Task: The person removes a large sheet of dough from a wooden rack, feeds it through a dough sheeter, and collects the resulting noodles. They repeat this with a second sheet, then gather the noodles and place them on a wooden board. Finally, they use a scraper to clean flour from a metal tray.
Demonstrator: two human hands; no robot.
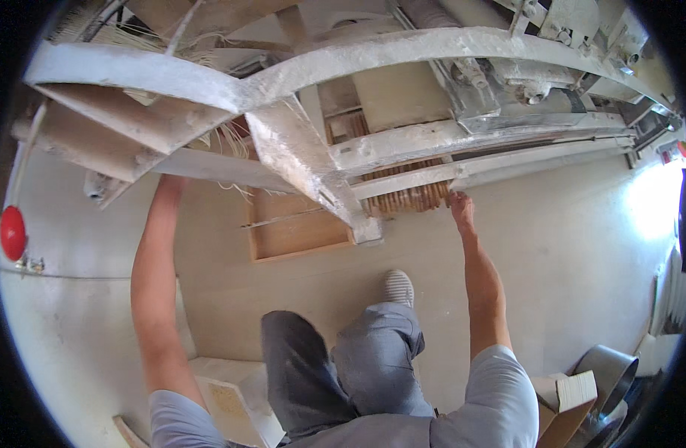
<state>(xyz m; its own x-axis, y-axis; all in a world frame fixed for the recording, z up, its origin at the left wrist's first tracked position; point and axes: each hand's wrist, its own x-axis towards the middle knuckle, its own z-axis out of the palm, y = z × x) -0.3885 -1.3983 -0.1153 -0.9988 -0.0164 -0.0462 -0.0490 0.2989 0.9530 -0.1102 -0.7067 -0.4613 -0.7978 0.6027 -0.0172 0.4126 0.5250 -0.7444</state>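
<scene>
A dusty white machine frame [306, 157] spans the upper part of the view. A row of thin wooden rods [410, 198] lies under its lower rail. My right hand [461, 210] reaches up to the right end of that row, fingertips touching the rods and the rail; the grip itself is too small to make out. My left forearm [155, 276] stretches up to the frame's left side, and the hand is hidden behind a slanted white beam [209, 168]. Pale thin strands [235, 142] hang from the frame near there.
A shallow wooden tray [298, 235] lies on the pale floor below the frame. A red round knob [12, 233] sits at the far left. A cardboard box [571, 399] and a metal bucket [610, 369] stand at lower right, a white block [235, 388] at lower left.
</scene>
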